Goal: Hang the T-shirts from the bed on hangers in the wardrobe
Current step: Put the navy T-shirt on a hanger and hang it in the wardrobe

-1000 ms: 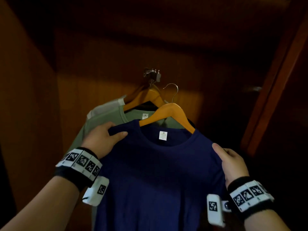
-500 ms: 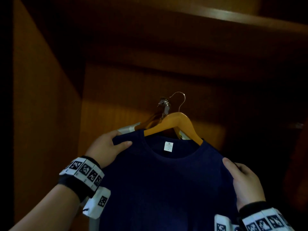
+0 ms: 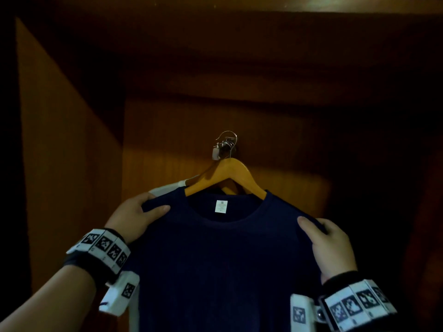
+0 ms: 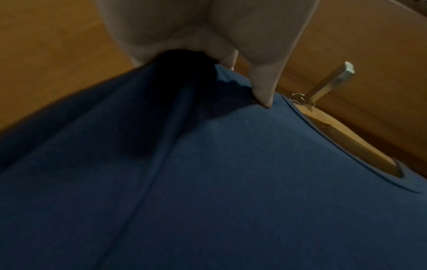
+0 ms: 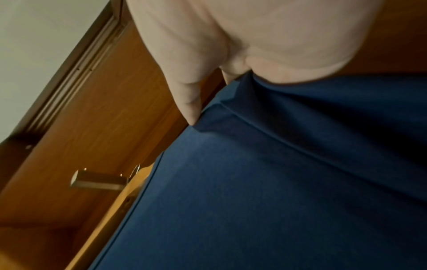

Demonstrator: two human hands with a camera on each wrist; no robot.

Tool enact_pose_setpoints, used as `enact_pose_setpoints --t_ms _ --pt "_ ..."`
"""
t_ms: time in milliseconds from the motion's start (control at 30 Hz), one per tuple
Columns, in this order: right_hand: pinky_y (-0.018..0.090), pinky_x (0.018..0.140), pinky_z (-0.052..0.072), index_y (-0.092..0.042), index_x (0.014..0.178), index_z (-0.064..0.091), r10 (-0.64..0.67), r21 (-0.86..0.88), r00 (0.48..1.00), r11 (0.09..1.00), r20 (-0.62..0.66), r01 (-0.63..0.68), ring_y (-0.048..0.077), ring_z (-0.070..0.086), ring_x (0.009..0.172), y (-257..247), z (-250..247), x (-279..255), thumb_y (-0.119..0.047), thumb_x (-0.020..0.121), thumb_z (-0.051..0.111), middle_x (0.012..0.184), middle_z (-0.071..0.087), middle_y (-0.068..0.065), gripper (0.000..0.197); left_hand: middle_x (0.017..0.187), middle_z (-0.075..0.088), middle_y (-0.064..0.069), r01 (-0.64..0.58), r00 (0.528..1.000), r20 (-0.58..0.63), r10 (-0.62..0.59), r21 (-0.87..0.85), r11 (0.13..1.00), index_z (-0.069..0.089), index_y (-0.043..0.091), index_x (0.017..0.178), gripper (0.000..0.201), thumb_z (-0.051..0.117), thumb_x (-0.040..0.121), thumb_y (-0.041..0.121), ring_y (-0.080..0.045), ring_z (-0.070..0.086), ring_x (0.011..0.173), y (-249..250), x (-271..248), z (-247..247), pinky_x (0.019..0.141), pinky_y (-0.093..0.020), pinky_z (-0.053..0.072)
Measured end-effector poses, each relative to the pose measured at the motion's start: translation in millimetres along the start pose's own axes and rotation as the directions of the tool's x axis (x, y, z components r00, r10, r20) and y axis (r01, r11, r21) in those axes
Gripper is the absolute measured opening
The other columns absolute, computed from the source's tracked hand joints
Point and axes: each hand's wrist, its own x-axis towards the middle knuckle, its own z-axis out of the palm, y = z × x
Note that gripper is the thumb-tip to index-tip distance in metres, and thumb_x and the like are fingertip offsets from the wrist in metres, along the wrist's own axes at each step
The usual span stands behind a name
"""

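Note:
A navy T-shirt [image 3: 223,259] hangs on a wooden hanger [image 3: 227,176] inside the wardrobe. The hanger's metal hook [image 3: 227,137] sits at a short metal rail [image 3: 221,149] that sticks out from the back wall. My left hand [image 3: 139,216] pinches the shirt's left shoulder, thumb on the front; the same hand [image 4: 208,60] shows in the left wrist view with cloth [image 4: 208,173] bunched in it. My right hand [image 3: 326,243] grips the right shoulder, and the right wrist view shows its thumb [image 5: 184,95] on the cloth [image 5: 277,182].
More hangers with a pale T-shirt [image 3: 165,190] hang behind the navy one on the same rail. Wooden wardrobe walls [image 3: 67,164] close in on the left and back, with a shelf [image 3: 239,44] overhead. The right side is dark.
Both hands have lifted the navy shirt and hanger up and back toward the rail. The hook, free in the air before, is now at the rail. The green shirt behind is now covered.

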Motion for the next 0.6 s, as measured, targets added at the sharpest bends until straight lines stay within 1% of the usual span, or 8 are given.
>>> enact_pose_setpoints --t_ms 67,200,300,433,533,600 --pt "0.055 0.083 0.060 -0.022 0.090 0.075 0.005 0.000 1.000 1.000 0.011 -0.005 0.027 0.073 0.085 4 2 3 -0.039 0.088 0.078 0.087 0.077 0.002 0.018 0.099 0.073 0.006 0.010 1.000 -0.008 -0.011 -0.016 1.000 0.065 0.033 0.105 0.023 0.072 0.089 0.047 -0.012 0.073 0.081 -3 -2 0 0.067 -0.030 0.058" --pt "0.057 0.085 0.059 -0.024 0.090 0.075 0.038 0.000 0.999 0.999 0.030 -0.038 0.027 0.074 0.086 14 6 4 -0.035 0.089 0.077 0.088 0.078 0.001 0.011 0.101 0.075 0.006 0.039 0.999 -0.008 -0.039 -0.027 0.999 0.066 0.033 0.109 0.030 0.074 0.086 0.052 -0.014 0.075 0.084 -19 -1 -2 0.077 -0.040 0.062" --pt "0.058 0.086 0.059 -0.024 0.092 0.075 0.073 -0.009 0.996 0.997 0.050 -0.073 0.027 0.074 0.087 19 10 1 -0.031 0.090 0.076 0.088 0.078 0.000 0.008 0.100 0.075 0.005 0.033 0.999 0.000 -0.033 -0.029 0.999 0.067 0.034 0.106 0.029 0.073 0.085 0.054 -0.014 0.075 0.084 -29 -3 -1 0.080 -0.045 0.061" --pt "0.057 0.086 0.059 -0.023 0.093 0.075 0.118 -0.031 0.991 0.993 0.065 -0.116 0.028 0.074 0.087 21 11 -3 -0.029 0.092 0.073 0.087 0.078 0.000 0.006 0.098 0.076 0.004 0.031 0.999 0.024 -0.031 -0.015 0.999 0.067 0.032 0.104 0.028 0.073 0.086 0.053 -0.012 0.075 0.081 -34 -2 0 0.078 -0.045 0.062" --pt "0.056 0.085 0.058 -0.028 0.085 0.074 0.131 -0.123 0.986 0.985 0.100 -0.118 0.030 0.074 0.086 21 7 -4 -0.032 0.093 0.072 0.086 0.078 0.001 0.009 0.096 0.076 0.006 0.020 0.999 0.046 -0.022 0.047 0.999 0.067 0.032 0.103 0.029 0.073 0.085 0.055 -0.008 0.074 0.077 -34 3 -4 0.076 -0.042 0.063" --pt "0.053 0.086 0.058 -0.030 0.086 0.074 0.125 -0.182 0.985 0.978 0.116 -0.102 0.028 0.073 0.087 19 4 -3 -0.035 0.092 0.072 0.087 0.077 0.001 0.009 0.095 0.076 0.006 0.007 0.998 0.068 -0.013 0.084 0.996 0.067 0.034 0.104 0.029 0.069 0.087 0.058 -0.006 0.074 0.076 -30 5 -8 0.073 -0.038 0.062"
